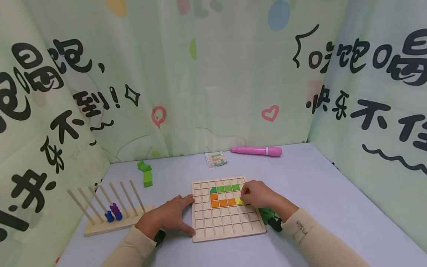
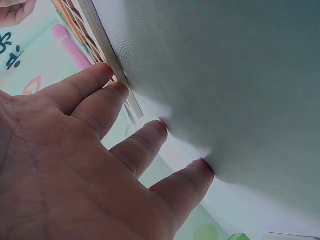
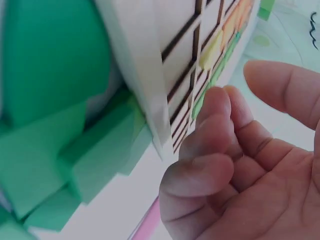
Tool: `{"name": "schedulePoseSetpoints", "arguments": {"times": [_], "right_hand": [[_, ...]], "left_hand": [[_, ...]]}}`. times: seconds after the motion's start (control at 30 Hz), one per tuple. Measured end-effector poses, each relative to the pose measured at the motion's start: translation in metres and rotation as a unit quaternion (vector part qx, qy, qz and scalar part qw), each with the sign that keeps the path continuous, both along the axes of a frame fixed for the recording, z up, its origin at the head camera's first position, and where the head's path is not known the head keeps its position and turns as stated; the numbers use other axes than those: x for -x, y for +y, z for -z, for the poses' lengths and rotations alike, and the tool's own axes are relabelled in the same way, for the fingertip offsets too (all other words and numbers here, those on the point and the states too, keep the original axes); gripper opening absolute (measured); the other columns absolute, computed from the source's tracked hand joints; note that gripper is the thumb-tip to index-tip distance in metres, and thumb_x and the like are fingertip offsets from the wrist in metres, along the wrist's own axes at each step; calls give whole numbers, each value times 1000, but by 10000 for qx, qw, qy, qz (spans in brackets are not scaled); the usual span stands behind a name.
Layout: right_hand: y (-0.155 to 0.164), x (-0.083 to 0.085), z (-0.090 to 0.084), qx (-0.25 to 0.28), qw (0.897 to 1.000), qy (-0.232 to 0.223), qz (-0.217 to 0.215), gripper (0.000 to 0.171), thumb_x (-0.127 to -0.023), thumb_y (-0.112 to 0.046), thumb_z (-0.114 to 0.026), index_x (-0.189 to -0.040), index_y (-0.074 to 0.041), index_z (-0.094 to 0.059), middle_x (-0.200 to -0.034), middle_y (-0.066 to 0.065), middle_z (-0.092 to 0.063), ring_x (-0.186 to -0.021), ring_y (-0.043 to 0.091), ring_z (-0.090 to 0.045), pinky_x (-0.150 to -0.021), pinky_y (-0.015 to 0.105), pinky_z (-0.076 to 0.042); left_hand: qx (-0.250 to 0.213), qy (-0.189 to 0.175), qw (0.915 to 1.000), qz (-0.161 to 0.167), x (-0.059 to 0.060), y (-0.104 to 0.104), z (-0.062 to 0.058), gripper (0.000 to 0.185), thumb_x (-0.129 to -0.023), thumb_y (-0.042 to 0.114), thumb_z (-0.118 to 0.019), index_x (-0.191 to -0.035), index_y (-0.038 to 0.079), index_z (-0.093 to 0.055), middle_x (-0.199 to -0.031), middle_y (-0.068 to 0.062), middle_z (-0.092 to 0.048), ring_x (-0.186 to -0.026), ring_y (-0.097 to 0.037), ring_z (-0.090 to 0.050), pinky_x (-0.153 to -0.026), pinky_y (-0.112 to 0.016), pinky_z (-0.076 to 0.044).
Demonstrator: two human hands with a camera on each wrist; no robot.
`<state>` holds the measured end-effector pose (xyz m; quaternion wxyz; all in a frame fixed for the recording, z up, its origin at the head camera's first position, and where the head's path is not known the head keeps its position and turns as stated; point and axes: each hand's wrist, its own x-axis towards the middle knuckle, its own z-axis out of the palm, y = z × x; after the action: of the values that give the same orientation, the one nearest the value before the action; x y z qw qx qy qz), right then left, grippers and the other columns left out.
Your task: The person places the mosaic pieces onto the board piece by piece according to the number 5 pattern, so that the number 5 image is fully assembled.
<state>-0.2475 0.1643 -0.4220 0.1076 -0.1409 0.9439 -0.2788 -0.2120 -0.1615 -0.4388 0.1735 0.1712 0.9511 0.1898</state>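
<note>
A wooden grid board (image 1: 230, 236) lies on the table. On it sit a row of green square tiles (image 1: 228, 188), a dark green rounded tile (image 1: 213, 190), several orange tiles (image 1: 223, 203) and a yellow tile (image 1: 239, 201). My left hand (image 1: 171, 214) is spread along the board's left side, fingertips (image 2: 120, 90) at its edge. My right hand (image 1: 259, 194) is over the board's right side, beside the yellow tile. In the right wrist view its fingers are loosely bent, the thumb stands apart, and nothing shows between them. Green blocks (image 3: 100, 155) lie beside the board below this hand.
At the left stands a wooden peg rack (image 1: 116, 224) with blue and purple beads on some pegs. Green blocks (image 1: 148, 178) lie behind it. A small printed grid card (image 1: 216, 159) and a thick pink marker (image 1: 256, 150) lie at the back, near the curtain (image 1: 227, 92).
</note>
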Motion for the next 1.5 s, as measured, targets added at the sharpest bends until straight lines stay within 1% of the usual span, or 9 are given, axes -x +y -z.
{"name": "schedulePoseSetpoints", "arguments": {"times": [0.1,0.2,0.47,0.6,0.73,0.9,1.0,1.33,1.5], "right_hand": [[7,-3,-5,114,9999,-46,-8,9,-95,-14,-71,-87,-11,-69,-78,0,-62,-74,16,-55,-64,30,-46],[14,-5,-6,162,9998,-117,80,8,-95,-15,-71,-89,-11,-70,-81,1,-62,-78,17,-55,-66,30,-46],[37,-13,-1,270,9990,-249,257,7,-95,-16,-72,-92,-10,-70,-82,1,-62,-78,17,-54,-65,30,-44],[50,-21,3,326,9985,-305,303,6,-92,-13,-74,-95,-9,-70,-83,1,-63,-78,17,-54,-66,31,-45],[57,-29,3,199,9991,-161,329,15,-87,-12,-80,-98,-7,-71,-84,0,-62,-81,17,-53,-70,31,-46],[61,-34,4,-53,9991,-126,394,20,-84,-14,-84,-98,-6,-72,-84,0,-60,-82,17,-53,-71,31,-46],[63,-35,6,-105,9993,-53,361,21,-84,-13,-84,-98,-5,-71,-84,1,-60,-80,17,-53,-70,31,-46],[64,-34,10,118,9989,39,454,23,-83,-11,-84,-95,-8,-65,-82,2,-57,-78,18,-52,-67,32,-44],[63,-33,9,174,9989,73,426,14,-87,-7,-78,-94,-9,-65,-81,1,-58,-77,17,-52,-66,30,-44]], "left_hand": [[12,21,10000,-8,0,0,-1,106,-67,55,-94,-154,17,-49,-167,2,-38,-155,-38,-32,-119,-63,-35],[24,21,10000,-9,0,0,-1,106,-67,55,-94,-155,17,-48,-167,2,-38,-155,-39,-31,-119,-63,-34],[-16,-6,10000,-2,-2,0,-2,105,-68,53,-94,-155,15,-48,-167,1,-39,-155,-40,-30,-119,-64,-33],[-61,5,10000,45,-3,1,-3,105,-68,52,-94,-155,14,-48,-167,0,-38,-155,-41,-29,-120,-64,-32],[-35,16,10000,47,-4,1,-4,106,-68,53,-94,-155,14,-48,-167,1,-38,-155,-41,-29,-120,-64,-32],[-10,23,10000,28,-4,0,-4,106,-68,53,-94,-155,14,-48,-167,1,-38,-155,-41,-29,-121,-63,-32],[-33,39,10000,42,-4,1,-4,106,-68,53,-93,-155,14,-48,-167,1,-38,-155,-41,-29,-120,-63,-32],[-32,51,10000,11,-4,0,-4,106,-67,53,-94,-155,15,-48,-167,2,-38,-155,-41,-30,-120,-63,-33],[-26,79,10000,23,-4,0,-3,106,-67,54,-94,-155,15,-48,-167,1,-39,-155,-40,-30,-120,-63,-33]]}}
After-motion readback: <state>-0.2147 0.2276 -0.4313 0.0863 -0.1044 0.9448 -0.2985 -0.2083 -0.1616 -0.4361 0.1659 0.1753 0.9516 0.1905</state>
